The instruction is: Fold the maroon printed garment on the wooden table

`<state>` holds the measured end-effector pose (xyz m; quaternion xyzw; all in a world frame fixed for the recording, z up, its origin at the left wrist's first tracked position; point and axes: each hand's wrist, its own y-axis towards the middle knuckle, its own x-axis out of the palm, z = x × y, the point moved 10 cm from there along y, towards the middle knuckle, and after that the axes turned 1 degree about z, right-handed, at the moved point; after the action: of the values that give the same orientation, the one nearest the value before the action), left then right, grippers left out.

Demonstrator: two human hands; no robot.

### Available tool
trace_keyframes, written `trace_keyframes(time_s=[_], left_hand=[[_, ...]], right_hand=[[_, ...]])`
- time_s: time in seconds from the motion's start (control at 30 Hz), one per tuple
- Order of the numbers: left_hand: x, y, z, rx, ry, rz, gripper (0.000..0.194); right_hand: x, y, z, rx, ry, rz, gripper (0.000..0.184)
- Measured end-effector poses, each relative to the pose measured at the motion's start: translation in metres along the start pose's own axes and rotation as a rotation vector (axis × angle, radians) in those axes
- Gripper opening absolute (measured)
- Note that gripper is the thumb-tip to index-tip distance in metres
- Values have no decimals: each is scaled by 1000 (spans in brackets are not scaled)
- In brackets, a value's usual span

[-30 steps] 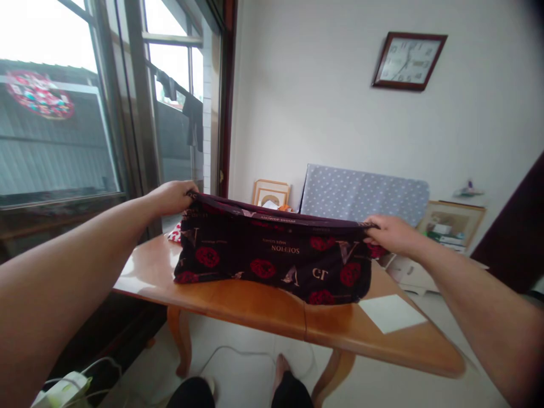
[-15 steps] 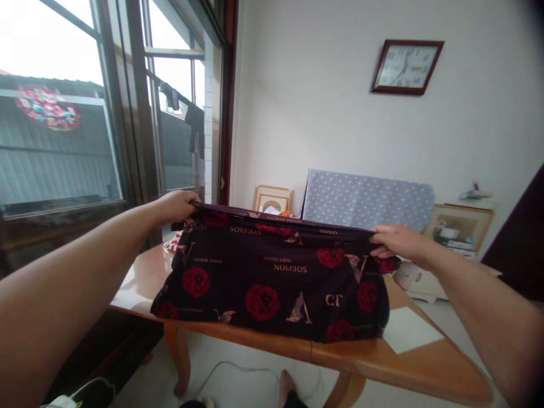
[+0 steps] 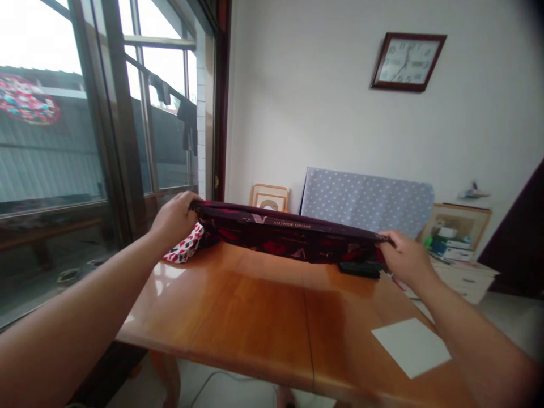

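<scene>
A dark cloth (image 3: 289,235) with red round prints and gold lettering is stretched in a low band over the far side of the wooden table (image 3: 255,317). My left hand (image 3: 174,218) is closed on its left end. My right hand (image 3: 403,258) is closed on its right end. The cloth's lower part is gathered under the top edge and rests on the table. A white cloth with red marks (image 3: 185,249) lies just under my left hand.
A white sheet of paper (image 3: 410,345) lies near the table's right front edge. A dark flat object (image 3: 359,269) sits under the cloth's right end. Behind stand a dotted grey board (image 3: 365,198), picture frames (image 3: 270,195) and a wall clock (image 3: 408,59). Windows fill the left.
Both hands have carried the cloth away from me and down; it hung over the near table edge before and now lies bunched low at the far side.
</scene>
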<state>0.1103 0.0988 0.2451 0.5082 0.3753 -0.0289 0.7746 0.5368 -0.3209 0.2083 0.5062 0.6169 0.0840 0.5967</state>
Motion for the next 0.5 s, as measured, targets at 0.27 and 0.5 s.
trace_keyframes(time_s=[0.27,0.5], left_hand=[[105,-204,-26,83,-69,-453,34],[125,-243,-41,28,-30,-527,41]], right_hand=[[116,-185,39,-40,155,-312,42],[132,-230,48,90,39,-408,51]])
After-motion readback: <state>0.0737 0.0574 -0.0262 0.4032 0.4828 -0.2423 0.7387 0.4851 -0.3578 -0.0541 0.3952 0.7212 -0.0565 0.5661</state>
